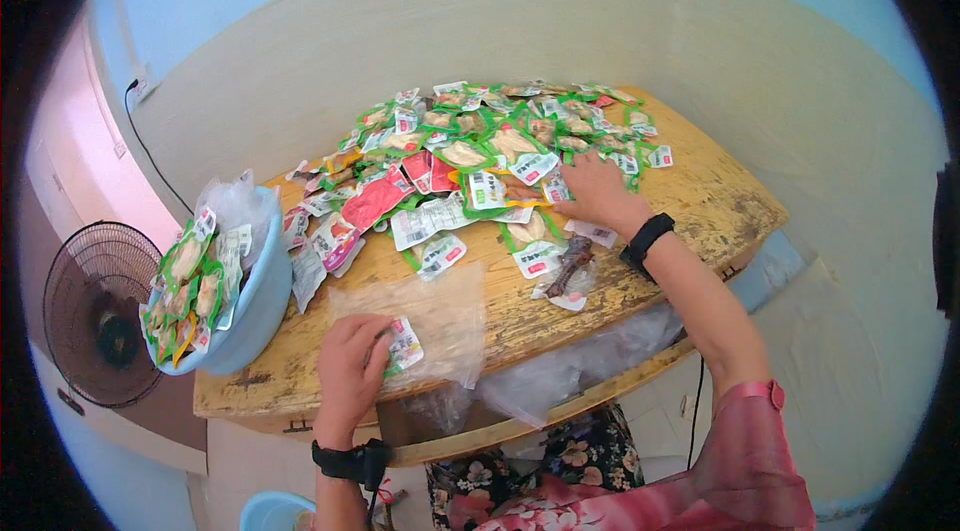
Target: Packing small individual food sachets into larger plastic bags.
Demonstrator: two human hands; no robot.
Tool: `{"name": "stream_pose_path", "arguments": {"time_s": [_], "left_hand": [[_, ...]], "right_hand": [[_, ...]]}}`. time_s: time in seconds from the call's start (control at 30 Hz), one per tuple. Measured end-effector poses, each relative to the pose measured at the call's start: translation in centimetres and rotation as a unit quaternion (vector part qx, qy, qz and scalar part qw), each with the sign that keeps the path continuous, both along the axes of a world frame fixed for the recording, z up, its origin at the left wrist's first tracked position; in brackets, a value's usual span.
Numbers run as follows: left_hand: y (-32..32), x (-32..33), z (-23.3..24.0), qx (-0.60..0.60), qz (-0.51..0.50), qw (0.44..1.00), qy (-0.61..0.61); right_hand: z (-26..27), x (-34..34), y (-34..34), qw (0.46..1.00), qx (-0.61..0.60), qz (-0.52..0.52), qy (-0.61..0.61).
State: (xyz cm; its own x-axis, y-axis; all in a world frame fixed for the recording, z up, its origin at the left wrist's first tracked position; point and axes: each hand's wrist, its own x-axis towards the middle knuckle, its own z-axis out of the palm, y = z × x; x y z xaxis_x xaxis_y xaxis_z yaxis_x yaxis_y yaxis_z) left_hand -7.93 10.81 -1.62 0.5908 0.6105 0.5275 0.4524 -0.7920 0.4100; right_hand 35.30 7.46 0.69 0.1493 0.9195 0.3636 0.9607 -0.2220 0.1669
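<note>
My left hand (352,355) is closed around the edge of a small printed food packet (405,345), which lies over a clear plastic bag (450,306) near the table's front edge. At the right side of a wide heap of sealed snack packets, my right hand (600,193) reaches in with its fingertips among them. Whether it grips one of them is hidden. Beside its fingers lies a packet with orange edging (521,190). Below that hand are a green-edged packet (531,231) and a clear packet with a dark brown piece of food (571,266).
A light blue plastic basin (259,306) full of packets and clear bags stands at the table's left. An open drawer (547,422) holding clear plastic bags juts out in front. A black fan (105,313) is at far left, and another blue basin (266,508) is below.
</note>
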Motion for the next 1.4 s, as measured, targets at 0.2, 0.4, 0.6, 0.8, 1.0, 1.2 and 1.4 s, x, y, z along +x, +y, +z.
{"name": "stream_pose_path", "arguments": {"time_s": [0.2,0.4,0.6,0.8,1.0,1.2,1.4], "left_hand": [[0.4,-0.2,-0.7,0.026,-0.021,0.999,-0.035],[0.7,-0.8,-1.1,-0.020,-0.011,0.999,-0.033],[0.2,-0.6,-0.7,-0.008,-0.016,0.997,-0.073],[-2.9,0.2,1.5,0.102,0.035,0.991,-0.080],[-5.9,2.1,4.0,0.116,0.001,0.990,-0.085],[-7.6,5.5,3.9,0.096,0.005,0.995,-0.039],[-8.2,8.7,3.1,0.087,0.043,0.995,0.018]], "right_hand": [[0.3,0.3,0.6,0.997,-0.034,-0.016,-0.063],[1.1,-1.5,-1.8,0.992,-0.111,0.047,-0.019],[0.8,0.5,-3.1,0.983,-0.114,0.129,0.070],[0.3,-0.5,-3.8,0.988,-0.073,0.133,0.005],[1.2,-0.3,-4.5,0.986,0.067,0.125,0.092],[5.3,-6.7,-8.2,0.927,0.291,0.226,0.071],[3.9,-9.6,-11.4,0.868,0.178,0.156,0.437]]}}
